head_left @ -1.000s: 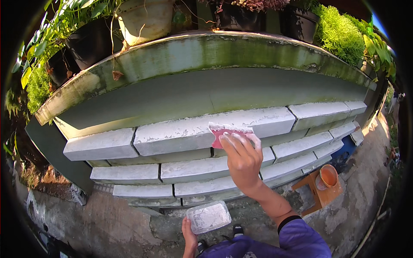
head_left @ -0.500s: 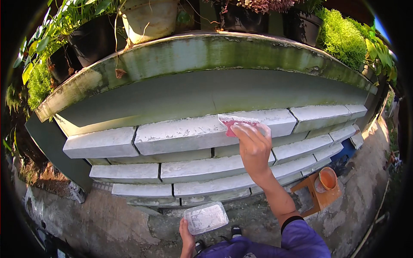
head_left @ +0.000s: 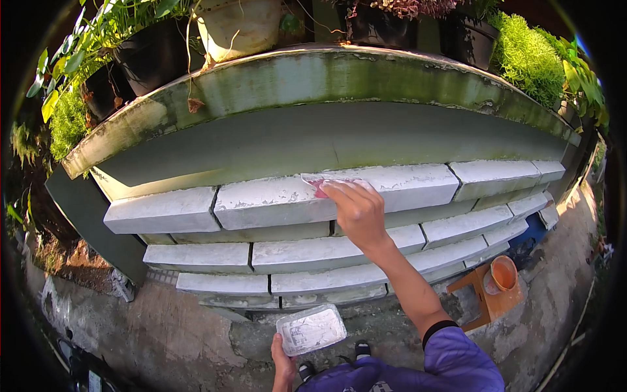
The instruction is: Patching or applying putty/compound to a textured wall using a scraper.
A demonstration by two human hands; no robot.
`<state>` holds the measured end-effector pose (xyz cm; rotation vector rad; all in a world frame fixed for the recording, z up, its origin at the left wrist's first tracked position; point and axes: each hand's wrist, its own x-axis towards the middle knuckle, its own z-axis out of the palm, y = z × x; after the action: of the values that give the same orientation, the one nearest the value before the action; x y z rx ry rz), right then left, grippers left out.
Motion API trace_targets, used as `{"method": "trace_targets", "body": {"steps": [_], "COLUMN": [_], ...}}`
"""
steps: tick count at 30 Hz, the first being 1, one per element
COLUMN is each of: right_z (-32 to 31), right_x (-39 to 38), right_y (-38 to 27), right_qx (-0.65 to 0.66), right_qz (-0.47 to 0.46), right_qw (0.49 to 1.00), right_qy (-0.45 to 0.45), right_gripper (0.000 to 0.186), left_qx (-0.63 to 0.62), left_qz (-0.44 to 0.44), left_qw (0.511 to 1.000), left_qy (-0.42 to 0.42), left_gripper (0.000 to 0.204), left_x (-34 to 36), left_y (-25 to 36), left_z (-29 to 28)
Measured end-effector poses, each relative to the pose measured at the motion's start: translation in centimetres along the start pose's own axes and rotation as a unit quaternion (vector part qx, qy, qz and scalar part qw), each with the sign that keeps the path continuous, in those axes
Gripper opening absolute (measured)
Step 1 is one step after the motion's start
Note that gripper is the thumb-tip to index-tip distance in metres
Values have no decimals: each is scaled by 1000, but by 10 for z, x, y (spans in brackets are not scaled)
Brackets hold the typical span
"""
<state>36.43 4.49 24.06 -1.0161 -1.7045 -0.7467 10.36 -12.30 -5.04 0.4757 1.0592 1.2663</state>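
Pink scraper [head_left: 319,190] at the patchy top face of the long upper block [head_left: 261,200], clasped in the right hand [head_left: 358,209]. I see the left hand [head_left: 282,358] gripping a smeared tray [head_left: 320,344] by its left edge. Orange bucket [head_left: 503,273] off right, on a stool [head_left: 486,309].

The right hand [head_left: 361,212] hides much of the pink scraper [head_left: 318,190] — the tray [head_left: 320,345] covers most fingers of the left hand [head_left: 282,363]. The top edge crops the pale pot [head_left: 241,29].

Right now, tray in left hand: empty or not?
Not empty: white material is smeared across the inside of the tray. How deep, cannot tell.
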Motion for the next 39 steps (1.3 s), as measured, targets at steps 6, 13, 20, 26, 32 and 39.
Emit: {"method": "trace_targets", "body": {"steps": [6,13,20,26,32,39], "right_z": [12,11,30,20,33,-23], "right_x": [-17,2,-29,-2,-28,-111], "right_y": [-34,-41,-57,-52,-63,-141], "right_qx": [31,25,-68,-54,-39,330], "right_qz": [-30,-45,-130,-139,-122,96], "right_qw": [995,999,988,989,990,929], "right_qy": [-92,4,-46,-7,-56,-140], "right_gripper": [27,29,19,21,23,27], "left_qx": [-13,-3,15,-1,-16,-15], "left_qz": [1,1,9,19,24,36], "left_qw": [1000,1000,1000,999,999,999], "left_qy": [19,10,-3,-28,-41,-36], "left_gripper": [41,34,32,34,35,37], "left_x": [-2,-9,-13,-17,-16,-9], "left_y": [1,7,11,11,11,12], "left_z": [1,-3,-13,-26,-38,-38]}}
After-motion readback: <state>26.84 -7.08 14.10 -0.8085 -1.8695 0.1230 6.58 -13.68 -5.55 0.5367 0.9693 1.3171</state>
